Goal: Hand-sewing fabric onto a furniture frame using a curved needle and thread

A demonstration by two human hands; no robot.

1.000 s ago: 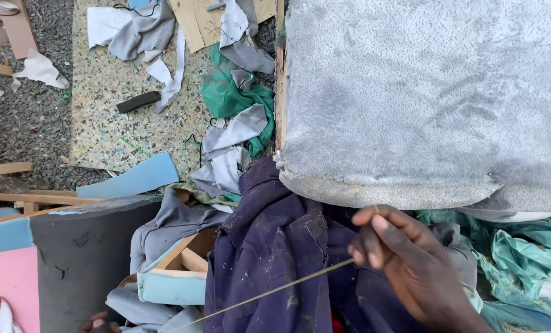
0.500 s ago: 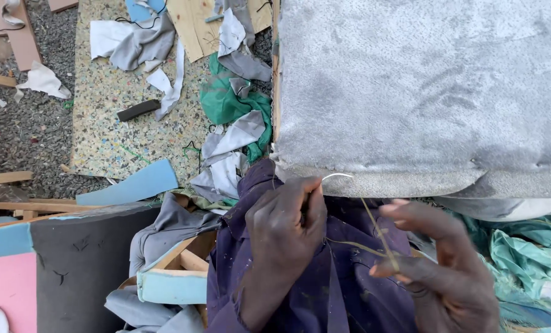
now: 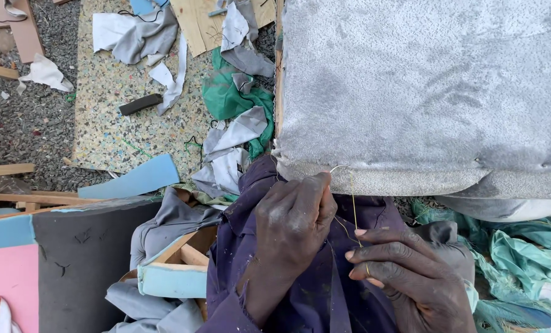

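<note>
A large grey upholstered cushion (image 3: 423,92) filled the upper right of the view, its long near edge running left to right and its flat face turned up toward the camera. Dark purple cloth (image 3: 300,290) was spread below that edge, and scraps of grey and green fabric (image 3: 235,123) were scattered to the left over a speckled foam sheet (image 3: 115,117). The left hand (image 3: 294,225) was closed at the cushion's near edge, its fingertips pinched where a pale thread (image 3: 353,206) left the fabric; whether a needle was held there could not be told. The right hand (image 3: 405,271) was half closed just below, with the thread caught between thumb and forefinger. The thread was stretched between the two hands, its long axis nearly upright in the view, pointing from the seam down toward the right hand, with a small loop at the top. The stitch would probably be served best if the thread were kept taut and drawn straight away from the edge, so that the loop was closed evenly and the grey covering was not puckered.
</note>
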